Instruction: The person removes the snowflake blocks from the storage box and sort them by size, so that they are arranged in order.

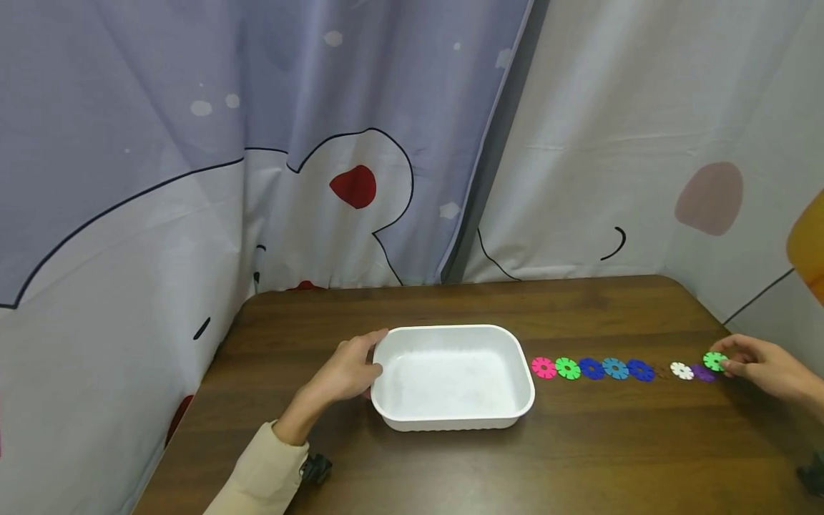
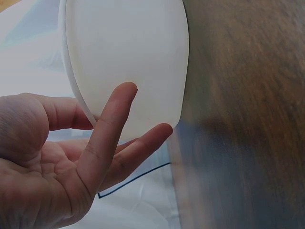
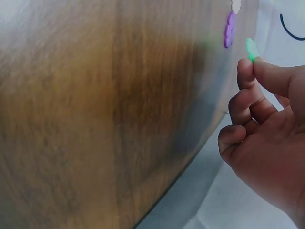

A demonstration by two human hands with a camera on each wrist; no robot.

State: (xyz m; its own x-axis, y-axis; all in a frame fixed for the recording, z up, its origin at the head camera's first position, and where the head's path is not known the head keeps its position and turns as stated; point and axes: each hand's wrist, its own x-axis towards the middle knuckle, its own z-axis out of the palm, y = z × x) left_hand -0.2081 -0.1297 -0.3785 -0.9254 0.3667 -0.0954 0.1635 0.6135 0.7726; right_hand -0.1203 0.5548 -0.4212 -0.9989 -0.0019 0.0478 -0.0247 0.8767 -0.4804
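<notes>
My left hand (image 1: pixel 350 368) grips the left end of a white plastic tray (image 1: pixel 453 422), thumb at the rim and fingers against the outer wall (image 2: pixel 138 43). At the far right, my right hand (image 1: pixel 762 365) pinches a green snowflake disc (image 1: pixel 714 361) between thumb and index finger; in the right wrist view this green disc (image 3: pixel 251 49) stands edge-up above the table. Just left of it lie a purple disc (image 1: pixel 703 373) and a white disc (image 1: pixel 682 370). The row runs on leftward through blue discs (image 1: pixel 615 368) and a green disc (image 1: pixel 568 368) to a pink disc (image 1: pixel 543 368).
A brown disc (image 1: pixel 662 372) in the row blends into the wooden table (image 1: pixel 579 465). The table's right edge runs close under my right hand. Printed curtains (image 1: pixel 347 86) hang behind the table and along its sides.
</notes>
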